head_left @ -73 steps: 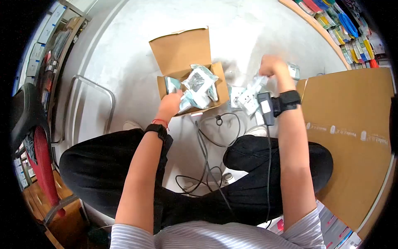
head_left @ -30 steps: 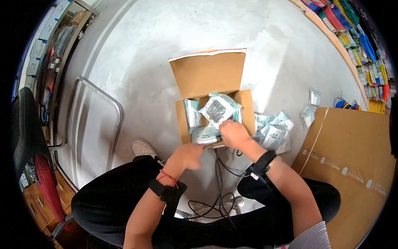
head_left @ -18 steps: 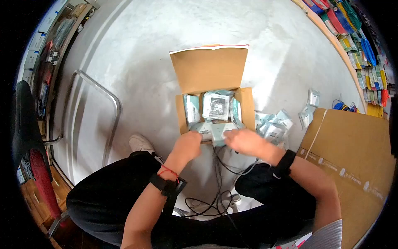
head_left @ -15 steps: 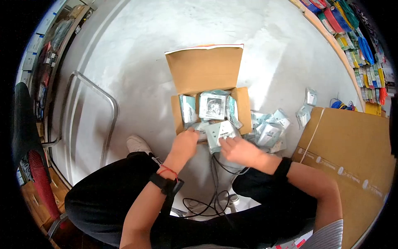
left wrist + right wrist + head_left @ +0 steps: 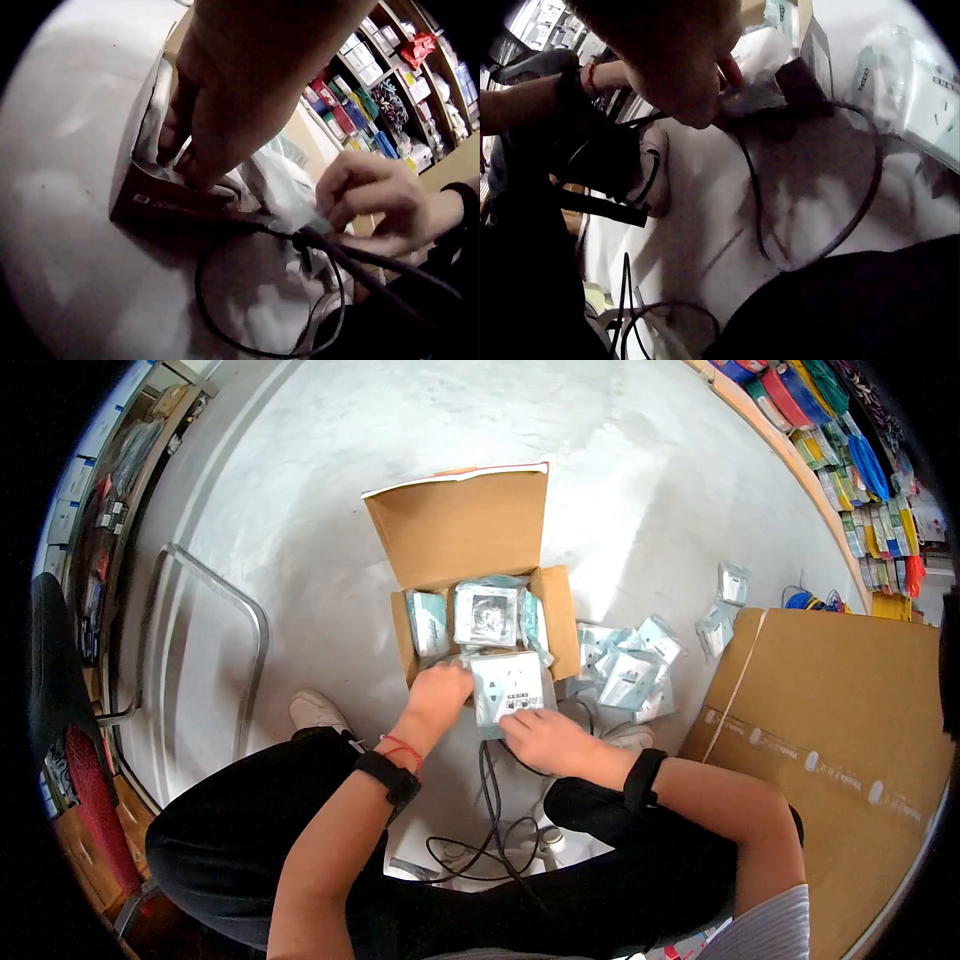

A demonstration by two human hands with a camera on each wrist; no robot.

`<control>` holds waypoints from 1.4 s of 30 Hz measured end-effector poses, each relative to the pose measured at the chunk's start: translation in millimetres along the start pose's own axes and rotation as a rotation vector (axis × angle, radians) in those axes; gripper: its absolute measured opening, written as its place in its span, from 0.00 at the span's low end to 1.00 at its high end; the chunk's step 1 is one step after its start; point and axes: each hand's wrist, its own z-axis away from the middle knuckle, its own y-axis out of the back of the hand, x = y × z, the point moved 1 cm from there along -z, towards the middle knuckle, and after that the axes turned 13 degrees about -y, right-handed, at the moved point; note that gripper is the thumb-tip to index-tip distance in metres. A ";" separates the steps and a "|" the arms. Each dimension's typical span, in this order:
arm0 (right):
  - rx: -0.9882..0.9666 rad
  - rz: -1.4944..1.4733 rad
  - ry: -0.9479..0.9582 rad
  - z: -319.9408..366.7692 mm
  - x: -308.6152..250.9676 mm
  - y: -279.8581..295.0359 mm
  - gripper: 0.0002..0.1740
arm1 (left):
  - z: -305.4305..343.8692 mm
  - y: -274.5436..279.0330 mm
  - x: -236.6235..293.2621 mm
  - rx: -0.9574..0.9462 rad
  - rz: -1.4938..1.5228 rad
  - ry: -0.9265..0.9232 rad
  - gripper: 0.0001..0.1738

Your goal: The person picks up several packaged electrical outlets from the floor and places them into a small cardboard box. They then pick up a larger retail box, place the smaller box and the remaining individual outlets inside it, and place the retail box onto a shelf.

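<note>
My right hand (image 5: 545, 740) pinches a white wall socket (image 5: 508, 682) in a clear plastic bag by its lower edge. The socket's face points up, held just over the front wall of an open cardboard box (image 5: 400, 632). My left hand (image 5: 440, 692) is at the box's front left corner, its fingers (image 5: 176, 124) reaching down inside among pale bagged pieces; I cannot tell whether they grip one. Inside the box lie a bagged white piece with a dark square centre (image 5: 488, 616) and a bagged packet (image 5: 430, 624) along the left wall.
Several bagged sockets (image 5: 630, 678) are heaped on the floor right of the box, two bagged packets (image 5: 715, 628) farther right. A large carton (image 5: 800, 710) stands at the right. Black cables (image 5: 490, 790) loop between the legs. A metal frame (image 5: 262, 630) is at the left.
My right hand went from the loose heap to the box, then drew the bagged socket toward me over its front wall. My left hand moved from inside to the front left corner.
</note>
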 end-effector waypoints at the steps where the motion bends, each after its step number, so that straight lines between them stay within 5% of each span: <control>1: -0.011 -0.028 -0.011 -4.0 5.2 3.6 0.05 | -0.6 0.3 1.2 0.003 -0.027 0.000 0.05; 3: -0.087 -0.121 -0.172 -19.5 25.3 21.3 0.08 | 1.1 -1.1 3.8 0.007 -0.083 0.004 0.06; 4: -0.276 -0.372 -0.315 -33.0 44.8 41.6 0.14 | 2.0 -2.7 4.4 0.011 -0.088 0.007 0.06; 5: -0.239 -0.420 -0.260 -35.6 66.4 52.4 0.15 | 2.9 -4.6 4.9 0.015 -0.095 0.008 0.06; 6: -0.130 -0.485 -0.223 -35.1 87.6 63.7 0.10 | 3.8 -4.8 5.2 0.019 -0.105 0.007 0.07; 8: -0.321 -0.590 -0.371 -33.9 123.5 110.5 0.05 | 5.3 -2.4 6.4 -0.017 -0.085 0.009 0.07; 10: -0.338 -0.406 -0.435 -23.7 154.1 143.2 0.06 | 5.3 0.9 7.1 -0.037 -0.071 0.011 0.07; 13: -0.335 -0.068 -0.784 -4.2 167.1 157.2 0.07 | 3.7 1.9 2.7 -0.023 -0.047 0.003 0.07; 16: 0.037 0.052 -0.842 25.5 185.2 90.5 0.05 | 3.8 -7.9 -6.5 -0.043 0.010 -0.021 0.07; 18: 0.058 0.061 -1.030 36.2 181.5 52.4 0.08 | 1.2 -1.5 -0.2 -0.016 -0.009 -0.002 0.07; 20: -0.087 0.183 -0.931 50.0 188.7 4.4 0.11 | -1.0 -2.5 3.1 0.031 -0.033 -0.013 0.06; 25: -0.374 0.080 -0.921 41.5 164.8 25.1 0.09 | -10.8 -10.8 5.1 -0.039 -0.128 -0.049 0.04; 29: -0.127 0.056 -0.864 16.5 153.1 36.4 0.12 | -7.4 -10.9 6.3 -0.025 -0.137 -0.067 0.06; 33: 0.157 0.028 -0.355 -28.7 110.9 51.0 0.10 | -3.9 -6.0 4.2 0.021 -0.101 -0.100 0.05; 37: 0.132 0.328 -0.068 -54.8 81.2 16.2 0.13 | 5.7 21.6 1.1 0.043 0.208 -0.236 0.04; 40: -0.091 0.490 -0.077 -73.3 78.0 -19.3 0.10 | 32.1 62.4 11.1 0.029 0.592 -0.405 0.09; 42: -0.190 0.540 -0.016 -80.4 74.0 -21.9 0.10 | 43.7 58.2 13.9 -0.120 0.518 -0.336 0.09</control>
